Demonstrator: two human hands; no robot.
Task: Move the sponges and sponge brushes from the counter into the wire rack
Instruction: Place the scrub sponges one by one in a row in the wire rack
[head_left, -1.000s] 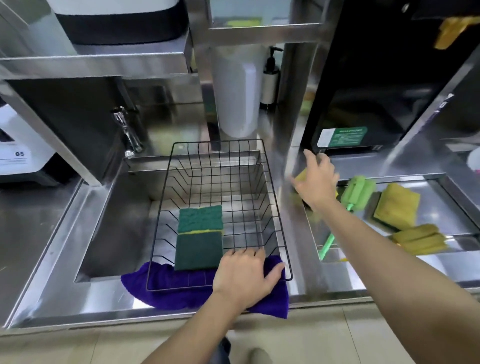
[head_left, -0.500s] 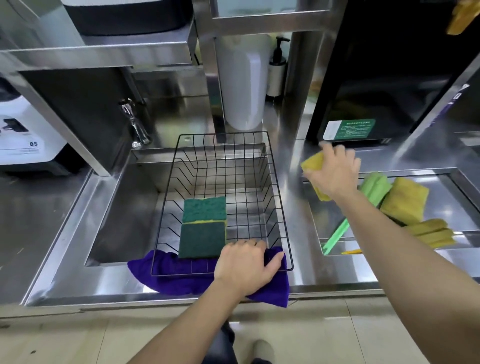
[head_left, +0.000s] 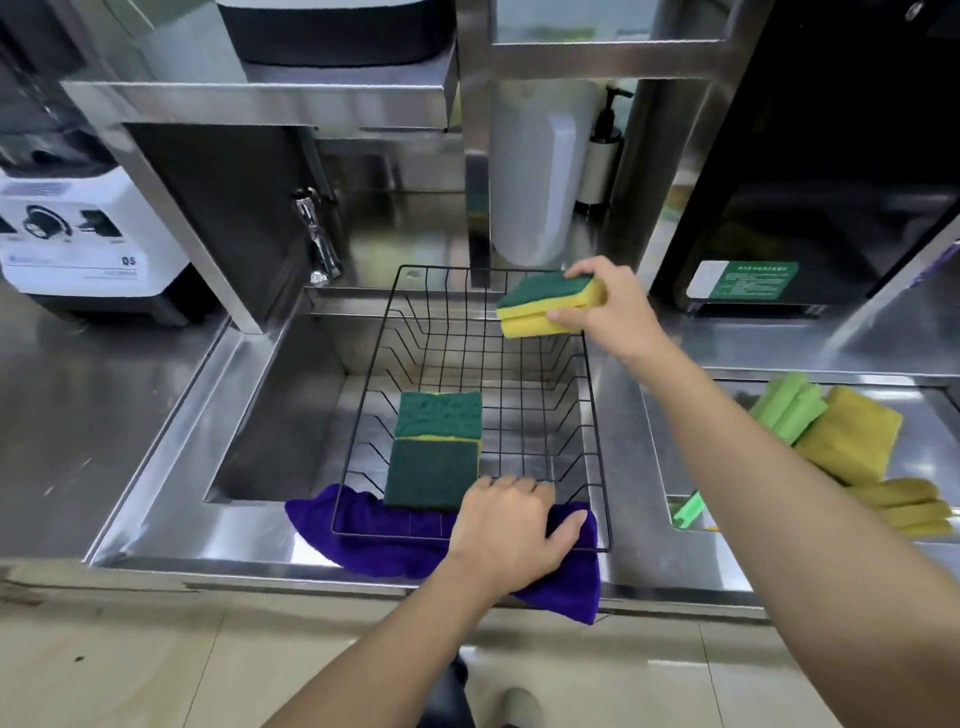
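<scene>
A black wire rack (head_left: 597, 447) sits over the steel sink, its front on a purple cloth (head_left: 363, 535). Two green-topped sponges (head_left: 436, 447) lie in it, one behind the other. My right hand (head_left: 613, 306) holds a yellow sponge with a green top (head_left: 545, 304) above the rack's far right corner. My left hand (head_left: 511, 530) grips the rack's front rim. In the recessed tray on the right lie a green sponge brush (head_left: 784, 410), partly hidden by my right arm, a yellow sponge (head_left: 852, 434) and a stack of yellow sponges (head_left: 909, 506).
A tap (head_left: 319, 234) stands at the sink's back left. Behind the rack are a white container (head_left: 535, 171) and a pump bottle (head_left: 605, 150). A white appliance (head_left: 78, 234) sits on the left counter, a black machine (head_left: 810, 156) at the right.
My right hand has lifted the yellow and green sponge from the right tray and carried it left, over the rack's far right corner. My left hand has stayed on the rack's front rim.
</scene>
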